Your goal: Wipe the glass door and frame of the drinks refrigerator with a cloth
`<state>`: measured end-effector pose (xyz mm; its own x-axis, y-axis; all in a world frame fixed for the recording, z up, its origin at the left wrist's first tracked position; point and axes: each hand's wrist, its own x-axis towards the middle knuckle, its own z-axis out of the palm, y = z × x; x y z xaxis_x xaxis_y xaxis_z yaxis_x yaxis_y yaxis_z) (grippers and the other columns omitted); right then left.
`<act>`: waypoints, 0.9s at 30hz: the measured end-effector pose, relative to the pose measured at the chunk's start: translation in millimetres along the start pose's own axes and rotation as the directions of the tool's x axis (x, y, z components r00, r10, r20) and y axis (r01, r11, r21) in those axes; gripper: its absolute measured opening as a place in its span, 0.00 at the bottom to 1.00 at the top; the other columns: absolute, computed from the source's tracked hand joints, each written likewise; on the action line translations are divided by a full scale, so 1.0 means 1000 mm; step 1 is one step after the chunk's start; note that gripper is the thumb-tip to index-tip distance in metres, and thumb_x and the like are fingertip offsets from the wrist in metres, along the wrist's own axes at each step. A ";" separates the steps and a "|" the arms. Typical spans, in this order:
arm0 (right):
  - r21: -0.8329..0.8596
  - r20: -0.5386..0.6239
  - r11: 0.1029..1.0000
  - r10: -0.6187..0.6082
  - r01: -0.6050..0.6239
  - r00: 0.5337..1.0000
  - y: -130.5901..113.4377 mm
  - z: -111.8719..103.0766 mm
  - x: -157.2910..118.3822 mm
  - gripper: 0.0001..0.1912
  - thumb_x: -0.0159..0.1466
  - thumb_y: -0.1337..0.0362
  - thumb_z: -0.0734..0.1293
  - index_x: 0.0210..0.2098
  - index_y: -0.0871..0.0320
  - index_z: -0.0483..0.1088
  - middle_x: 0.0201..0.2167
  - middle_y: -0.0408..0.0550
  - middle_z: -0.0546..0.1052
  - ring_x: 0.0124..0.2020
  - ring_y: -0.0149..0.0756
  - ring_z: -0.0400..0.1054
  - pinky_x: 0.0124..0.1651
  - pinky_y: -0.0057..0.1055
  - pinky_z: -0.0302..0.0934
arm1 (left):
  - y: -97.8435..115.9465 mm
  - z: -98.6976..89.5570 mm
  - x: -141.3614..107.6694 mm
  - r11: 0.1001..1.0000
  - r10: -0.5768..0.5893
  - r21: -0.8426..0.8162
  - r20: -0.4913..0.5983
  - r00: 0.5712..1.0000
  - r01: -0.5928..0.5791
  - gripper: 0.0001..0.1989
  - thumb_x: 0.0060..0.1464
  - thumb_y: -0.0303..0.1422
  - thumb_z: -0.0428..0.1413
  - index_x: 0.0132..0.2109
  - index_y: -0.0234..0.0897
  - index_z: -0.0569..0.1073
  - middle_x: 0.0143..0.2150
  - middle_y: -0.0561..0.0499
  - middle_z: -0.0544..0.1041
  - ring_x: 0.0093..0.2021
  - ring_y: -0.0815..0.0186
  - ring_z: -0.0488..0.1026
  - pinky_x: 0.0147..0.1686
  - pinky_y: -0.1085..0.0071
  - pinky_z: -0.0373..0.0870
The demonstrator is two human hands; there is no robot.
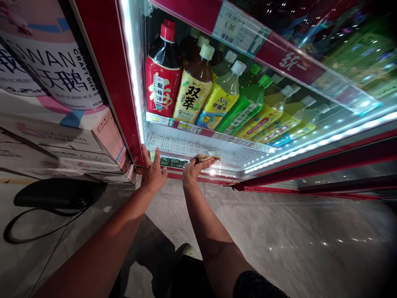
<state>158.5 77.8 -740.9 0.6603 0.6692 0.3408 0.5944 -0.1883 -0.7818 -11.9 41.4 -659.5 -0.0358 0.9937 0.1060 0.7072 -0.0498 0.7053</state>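
My left hand (152, 170) has its fingers spread at the lower left front edge of a lit drinks fridge, beside a dark green strip with white lettering (173, 160). A crumpled, brownish cloth (203, 157) lies in my right hand (194, 169), which reaches just inside the fridge's bottom. Behind the cloth is a white wire rack (186, 145) on the fridge floor. On the shelf above stand a red-labelled bottle (163, 78), a yellow-labelled bottle (194, 89) and several more bottles in green and yellow.
Stacked beer cartons (56, 124) stand against the fridge's left side. A black bag with a strap (56, 194) lies on the grey tiled floor (279, 240). A price strip (273, 54) runs along the upper shelf, and the red door (325, 165) extends to the right.
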 end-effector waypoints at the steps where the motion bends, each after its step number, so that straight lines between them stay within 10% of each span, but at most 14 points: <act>1: 0.000 -0.013 1.000 0.014 -0.014 1.000 -0.002 0.002 -0.003 0.49 0.68 0.68 0.55 0.71 0.72 0.10 0.75 0.78 0.22 0.78 0.50 0.11 0.74 0.66 0.34 | 0.000 0.000 0.000 1.000 0.007 0.004 0.006 1.000 -0.007 0.44 0.55 0.29 0.58 0.76 0.37 0.52 0.79 0.37 0.23 0.78 0.44 0.43 0.74 0.50 0.54; 9: 0.007 -0.095 0.993 0.121 -0.120 0.988 -0.016 0.014 -0.018 0.47 0.67 0.69 0.54 0.73 0.72 0.15 0.76 0.77 0.26 0.79 0.47 0.13 0.74 0.65 0.37 | -0.001 -0.005 -0.001 1.000 0.006 0.022 -0.003 1.000 -0.006 0.43 0.56 0.28 0.57 0.76 0.39 0.52 0.79 0.39 0.23 0.78 0.44 0.45 0.73 0.50 0.56; 16: -0.110 0.017 0.945 -0.308 0.308 0.951 0.001 0.018 -0.035 0.39 0.69 0.72 0.51 0.76 0.72 0.32 0.76 0.79 0.35 0.78 0.54 0.15 0.70 0.76 0.41 | -0.006 -0.005 0.002 0.999 0.034 -0.038 -0.030 0.999 -0.035 0.47 0.55 0.27 0.57 0.77 0.44 0.46 0.79 0.42 0.21 0.78 0.47 0.45 0.73 0.52 0.56; 27: -0.143 0.250 0.826 -0.503 0.545 0.827 0.036 0.006 -0.019 0.33 0.64 0.76 0.55 0.68 0.60 0.66 0.75 0.64 0.56 0.80 0.52 0.23 0.71 0.77 0.37 | -0.004 -0.007 0.002 1.000 0.007 -0.004 0.020 1.000 -0.007 0.46 0.56 0.27 0.56 0.77 0.43 0.45 0.79 0.42 0.20 0.78 0.45 0.43 0.70 0.51 0.62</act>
<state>164.4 62.2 -778.5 0.1329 0.8279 0.5449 0.9166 0.1066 -0.3854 -20.0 42.6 -657.6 -0.0164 0.9951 0.0971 0.7043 -0.0574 0.7076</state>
